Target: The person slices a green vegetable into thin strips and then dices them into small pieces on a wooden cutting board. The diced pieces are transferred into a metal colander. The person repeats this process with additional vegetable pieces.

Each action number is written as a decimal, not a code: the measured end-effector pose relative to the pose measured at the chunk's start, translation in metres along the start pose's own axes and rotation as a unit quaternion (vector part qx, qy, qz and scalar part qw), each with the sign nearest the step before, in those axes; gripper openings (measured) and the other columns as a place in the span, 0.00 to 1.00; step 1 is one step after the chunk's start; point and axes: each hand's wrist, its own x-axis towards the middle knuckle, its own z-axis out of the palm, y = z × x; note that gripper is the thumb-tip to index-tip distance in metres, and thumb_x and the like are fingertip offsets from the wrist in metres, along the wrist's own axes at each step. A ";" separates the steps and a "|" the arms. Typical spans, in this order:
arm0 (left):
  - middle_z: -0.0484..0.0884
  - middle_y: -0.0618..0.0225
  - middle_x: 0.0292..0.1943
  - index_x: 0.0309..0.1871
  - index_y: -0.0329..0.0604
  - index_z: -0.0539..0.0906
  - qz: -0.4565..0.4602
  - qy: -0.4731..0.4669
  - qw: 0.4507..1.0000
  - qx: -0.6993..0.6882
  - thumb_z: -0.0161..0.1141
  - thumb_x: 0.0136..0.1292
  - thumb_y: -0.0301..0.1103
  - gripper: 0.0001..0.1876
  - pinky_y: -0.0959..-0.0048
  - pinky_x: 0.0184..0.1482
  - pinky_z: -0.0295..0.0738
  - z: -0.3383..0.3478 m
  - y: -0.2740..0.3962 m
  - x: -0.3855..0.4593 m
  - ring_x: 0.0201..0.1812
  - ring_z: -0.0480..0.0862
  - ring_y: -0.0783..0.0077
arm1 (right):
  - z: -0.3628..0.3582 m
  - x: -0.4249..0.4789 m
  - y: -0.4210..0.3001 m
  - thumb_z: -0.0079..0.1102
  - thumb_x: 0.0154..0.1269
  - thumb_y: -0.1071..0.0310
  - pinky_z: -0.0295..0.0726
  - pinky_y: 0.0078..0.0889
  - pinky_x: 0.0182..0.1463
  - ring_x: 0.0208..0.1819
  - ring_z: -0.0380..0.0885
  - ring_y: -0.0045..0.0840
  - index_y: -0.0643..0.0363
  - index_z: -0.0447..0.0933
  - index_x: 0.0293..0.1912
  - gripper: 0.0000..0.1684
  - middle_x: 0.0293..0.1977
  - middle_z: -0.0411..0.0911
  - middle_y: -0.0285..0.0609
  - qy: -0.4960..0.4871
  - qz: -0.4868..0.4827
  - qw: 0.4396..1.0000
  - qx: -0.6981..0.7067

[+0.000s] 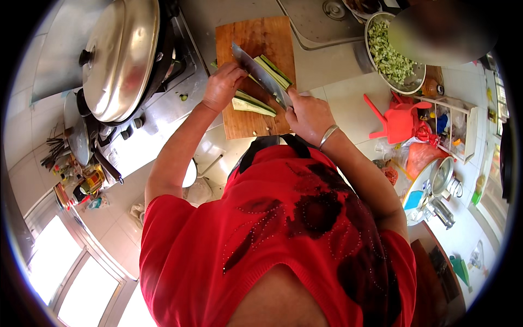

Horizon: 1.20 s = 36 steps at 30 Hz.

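My right hand [310, 114] grips the handle end of a broad kitchen knife [261, 75], its blade slanting up and left across a wooden cutting board [257, 30]. Right of the blade lie long cucumber strips [274, 70] with green skin. My left hand [224, 83] is at the board's left edge, thumb and fingers pinched by the blade on the end of a thin cucumber strip [252, 77], mostly hidden. Below the blade, a cut cucumber piece [253, 104] rests with its pale flesh up. Small bits lie near the board's front edge.
A large lidded metal pan [118, 61] stands on the stove at left. A metal bowl of diced green vegetable [390, 57] is at upper right, partly covered by a blurred round shape. Beyond the board is a sink [314, 24]. A red plastic stool [398, 122] stands at right.
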 end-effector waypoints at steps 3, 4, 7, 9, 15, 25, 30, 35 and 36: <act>0.81 0.62 0.37 0.37 0.42 0.83 -0.002 -0.008 1.000 0.001 0.70 0.55 0.20 0.09 0.60 0.44 0.82 -0.003 0.001 0.002 0.42 0.84 0.54 | 0.002 0.002 0.001 0.54 0.67 0.64 0.81 0.56 0.40 0.34 0.84 0.51 0.62 0.71 0.50 0.15 0.31 0.82 0.56 -0.004 0.000 1.000 -0.001; 0.81 0.62 0.37 0.37 0.42 0.83 0.002 -0.009 1.000 0.004 0.70 0.54 0.21 0.09 0.60 0.44 0.82 -0.004 0.002 0.004 0.42 0.84 0.54 | 0.003 0.002 0.001 0.54 0.67 0.64 0.82 0.55 0.40 0.33 0.84 0.50 0.62 0.71 0.49 0.15 0.29 0.83 0.55 0.004 -0.005 1.000 -0.008; 0.82 0.63 0.38 0.38 0.43 0.83 0.003 -0.014 1.000 0.008 0.70 0.54 0.21 0.09 0.60 0.44 0.82 -0.004 0.001 0.003 0.43 0.84 0.55 | 0.005 0.004 0.002 0.54 0.67 0.64 0.82 0.55 0.39 0.32 0.85 0.50 0.62 0.72 0.49 0.15 0.28 0.83 0.55 0.008 -0.013 1.000 -0.014; 0.82 0.63 0.38 0.38 0.43 0.84 0.001 -0.019 1.000 0.010 0.70 0.54 0.21 0.10 0.61 0.44 0.83 -0.004 -0.001 0.002 0.43 0.84 0.55 | 0.006 0.006 0.002 0.54 0.67 0.64 0.82 0.55 0.39 0.32 0.85 0.50 0.62 0.72 0.49 0.15 0.28 0.83 0.55 0.002 -0.015 1.000 -0.013; 0.82 0.64 0.38 0.38 0.43 0.84 0.013 -0.013 1.000 0.020 0.70 0.53 0.21 0.10 0.62 0.45 0.83 -0.002 -0.001 -0.002 0.43 0.84 0.56 | 0.016 0.011 -0.001 0.55 0.67 0.65 0.83 0.53 0.37 0.32 0.85 0.49 0.61 0.72 0.50 0.15 0.28 0.84 0.53 -0.003 -0.021 0.999 -0.028; 0.83 0.61 0.39 0.40 0.42 0.85 -0.018 -0.046 0.998 0.024 0.67 0.57 0.21 0.08 0.61 0.45 0.83 -0.004 -0.002 -0.001 0.44 0.85 0.54 | 0.032 0.007 0.000 0.56 0.68 0.65 0.79 0.56 0.35 0.29 0.82 0.50 0.59 0.71 0.49 0.13 0.24 0.81 0.52 0.086 -0.040 0.995 0.010; 0.87 0.59 0.41 0.44 0.41 0.84 -0.154 -0.004 0.985 -0.082 0.64 0.65 0.23 0.05 0.64 0.43 0.84 -0.009 0.006 0.008 0.40 0.88 0.53 | 0.033 0.012 0.018 0.59 0.71 0.60 0.79 0.48 0.31 0.26 0.82 0.46 0.60 0.75 0.46 0.13 0.23 0.80 0.51 0.146 -0.042 0.983 0.107; 0.88 0.60 0.53 0.57 0.36 0.79 -0.363 0.083 0.854 -0.363 0.57 0.78 0.34 0.13 0.66 0.55 0.83 -0.006 0.025 0.011 0.49 0.89 0.59 | 0.025 0.023 0.023 0.66 0.73 0.48 0.75 0.29 0.23 0.18 0.77 0.23 0.61 0.77 0.41 0.23 0.19 0.77 0.37 0.045 0.037 0.874 0.483; 0.87 0.61 0.54 0.59 0.38 0.78 -0.406 0.078 0.786 -0.459 0.54 0.80 0.40 0.16 0.63 0.55 0.82 -0.007 0.031 0.014 0.51 0.88 0.59 | 0.022 0.023 0.019 0.69 0.72 0.47 0.72 0.21 0.21 0.16 0.71 0.14 0.61 0.78 0.42 0.24 0.19 0.74 0.31 0.031 0.039 0.838 0.543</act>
